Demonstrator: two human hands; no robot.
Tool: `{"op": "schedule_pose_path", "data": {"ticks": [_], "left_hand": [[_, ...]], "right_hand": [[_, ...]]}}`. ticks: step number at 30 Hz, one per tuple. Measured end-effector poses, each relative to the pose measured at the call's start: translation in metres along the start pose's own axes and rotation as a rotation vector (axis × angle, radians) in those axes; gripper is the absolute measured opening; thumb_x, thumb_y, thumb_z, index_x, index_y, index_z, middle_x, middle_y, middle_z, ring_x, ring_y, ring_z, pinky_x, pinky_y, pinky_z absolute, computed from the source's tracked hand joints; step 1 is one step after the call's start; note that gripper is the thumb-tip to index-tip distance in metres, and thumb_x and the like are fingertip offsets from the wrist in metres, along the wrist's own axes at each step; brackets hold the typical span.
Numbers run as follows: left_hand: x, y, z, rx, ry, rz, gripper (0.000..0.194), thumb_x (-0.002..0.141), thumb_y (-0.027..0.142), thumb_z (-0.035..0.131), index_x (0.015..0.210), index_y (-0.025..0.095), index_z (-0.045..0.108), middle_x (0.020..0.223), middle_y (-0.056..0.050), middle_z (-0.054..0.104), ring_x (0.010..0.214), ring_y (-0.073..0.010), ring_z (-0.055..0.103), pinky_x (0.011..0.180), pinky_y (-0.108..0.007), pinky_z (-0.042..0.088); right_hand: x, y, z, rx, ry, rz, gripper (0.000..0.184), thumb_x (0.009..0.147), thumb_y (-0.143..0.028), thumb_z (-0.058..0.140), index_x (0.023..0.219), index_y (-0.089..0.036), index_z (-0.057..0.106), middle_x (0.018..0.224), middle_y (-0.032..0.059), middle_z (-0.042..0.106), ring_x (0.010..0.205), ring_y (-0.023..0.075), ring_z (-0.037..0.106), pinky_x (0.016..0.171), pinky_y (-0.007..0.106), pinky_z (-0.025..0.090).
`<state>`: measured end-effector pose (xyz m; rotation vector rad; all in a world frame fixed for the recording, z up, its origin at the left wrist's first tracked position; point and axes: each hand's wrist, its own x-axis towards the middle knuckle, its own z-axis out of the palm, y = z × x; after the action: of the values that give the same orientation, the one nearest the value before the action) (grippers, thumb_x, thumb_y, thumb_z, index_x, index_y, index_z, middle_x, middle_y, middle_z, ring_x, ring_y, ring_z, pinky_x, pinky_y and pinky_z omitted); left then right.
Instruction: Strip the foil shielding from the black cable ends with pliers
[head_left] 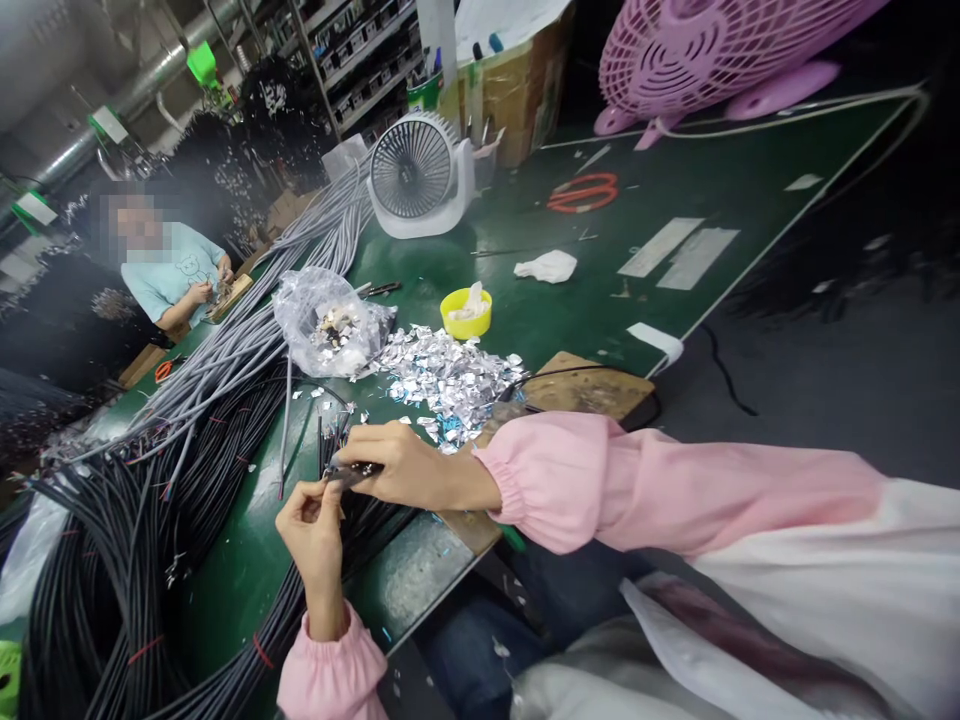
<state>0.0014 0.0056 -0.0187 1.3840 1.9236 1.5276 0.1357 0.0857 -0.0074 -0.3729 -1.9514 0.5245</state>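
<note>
My right hand [409, 465], in a pink sleeve cuff, is closed around a small dark metal tool [358, 471] that looks like pliers or cutters. Just below the tool's tip, my left hand [311, 530] pinches something small, mostly hidden by the fingers. The two hands almost meet there. Black cables [281, 610], tied with a red band, run past and behind my left hand. Beyond my right hand lies a heap of silvery foil scraps [450, 380] with blue bits among them.
A clear plastic bag of scraps [330, 325], a yellow dish [466, 314], a white fan [416, 175] and orange-handled scissors [583, 192] stand or lie on the green table [540, 320]. Grey cables [247, 320] stretch along the left. A co-worker [176, 260] sits across; a pink fan [675, 60] is at the back.
</note>
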Motion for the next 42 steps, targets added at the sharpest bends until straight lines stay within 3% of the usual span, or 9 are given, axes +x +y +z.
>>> {"op": "schedule_pose_path", "data": {"ticks": [2, 4, 9, 11, 14, 24, 35, 42], "left_hand": [[0.0, -0.003, -0.001, -0.009, 0.008, -0.006, 0.023, 0.071, 0.035, 0.061, 0.06, 0.015, 0.056, 0.047, 0.002, 0.05, 0.041, -0.0093, 0.044, 0.042, -0.021, 0.035], [0.0, -0.003, -0.001, -0.005, 0.018, -0.004, 0.023, 0.071, 0.035, 0.06, 0.061, 0.015, 0.056, 0.047, 0.002, 0.051, 0.041, -0.0094, 0.044, 0.041, -0.021, 0.036], [0.001, 0.004, -0.001, 0.046, 0.034, 0.025, 0.026, 0.071, 0.033, 0.062, 0.054, 0.016, 0.053, 0.044, 0.002, 0.046, 0.04, -0.0097, 0.043, 0.04, -0.021, 0.033], [0.002, 0.008, 0.0, 0.097, 0.031, 0.05, 0.028, 0.07, 0.033, 0.062, 0.051, 0.017, 0.051, 0.044, 0.001, 0.045, 0.04, -0.0098, 0.042, 0.039, -0.021, 0.032], [0.002, 0.01, 0.001, 0.152, 0.02, 0.071, 0.029, 0.07, 0.035, 0.061, 0.05, 0.017, 0.05, 0.044, 0.002, 0.044, 0.04, -0.0098, 0.041, 0.039, -0.021, 0.031], [0.002, 0.003, -0.002, 0.2, -0.046, 0.068, 0.029, 0.075, 0.036, 0.056, 0.056, 0.015, 0.058, 0.045, -0.001, 0.047, 0.043, -0.0109, 0.042, 0.04, -0.021, 0.032], [0.002, 0.006, -0.003, 0.163, -0.069, 0.049, 0.033, 0.075, 0.041, 0.055, 0.055, 0.014, 0.059, 0.044, -0.001, 0.046, 0.043, -0.0113, 0.043, 0.042, -0.023, 0.032], [0.004, 0.005, -0.004, 0.165, -0.014, -0.029, 0.038, 0.067, 0.05, 0.061, 0.054, 0.015, 0.059, 0.045, 0.0, 0.047, 0.043, -0.0111, 0.044, 0.043, -0.024, 0.037]], "right_hand": [[-0.004, 0.001, 0.002, -0.013, -0.034, -0.105, 0.009, 0.073, -0.009, 0.057, 0.072, -0.011, 0.066, 0.064, 0.0024, 0.058, 0.055, 0.0089, 0.048, 0.049, 0.019, 0.035], [-0.003, 0.0, 0.003, 0.045, -0.046, -0.085, 0.01, 0.071, -0.007, 0.057, 0.07, -0.012, 0.065, 0.062, 0.0009, 0.058, 0.053, 0.0081, 0.047, 0.048, 0.018, 0.034], [0.009, -0.006, -0.002, 0.184, 0.034, 0.348, 0.005, 0.068, -0.01, 0.061, 0.064, -0.011, 0.064, 0.057, -0.0015, 0.055, 0.051, 0.006, 0.044, 0.05, 0.017, 0.033], [0.013, -0.009, -0.005, 0.203, -0.047, 0.482, 0.011, 0.068, -0.014, 0.062, 0.058, -0.01, 0.063, 0.052, -0.0025, 0.051, 0.048, 0.0051, 0.041, 0.048, 0.018, 0.03], [0.016, -0.01, -0.008, 0.232, -0.154, 0.561, 0.016, 0.069, -0.014, 0.061, 0.054, -0.008, 0.062, 0.049, -0.0034, 0.047, 0.049, 0.0046, 0.039, 0.048, 0.018, 0.027], [0.015, -0.009, -0.008, 0.213, -0.168, 0.478, 0.006, 0.063, -0.009, 0.062, 0.059, -0.008, 0.066, 0.053, -0.0019, 0.052, 0.052, 0.0058, 0.041, 0.052, 0.018, 0.03], [0.013, -0.004, -0.005, 0.194, -0.182, 0.403, 0.01, 0.065, -0.005, 0.062, 0.068, -0.009, 0.071, 0.055, -0.0014, 0.055, 0.053, 0.0056, 0.044, 0.052, 0.017, 0.032], [0.01, 0.0, -0.004, 0.208, -0.18, 0.384, 0.008, 0.066, -0.013, 0.063, 0.07, -0.01, 0.07, 0.059, -0.0014, 0.058, 0.054, 0.0067, 0.047, 0.053, 0.017, 0.033]]}}
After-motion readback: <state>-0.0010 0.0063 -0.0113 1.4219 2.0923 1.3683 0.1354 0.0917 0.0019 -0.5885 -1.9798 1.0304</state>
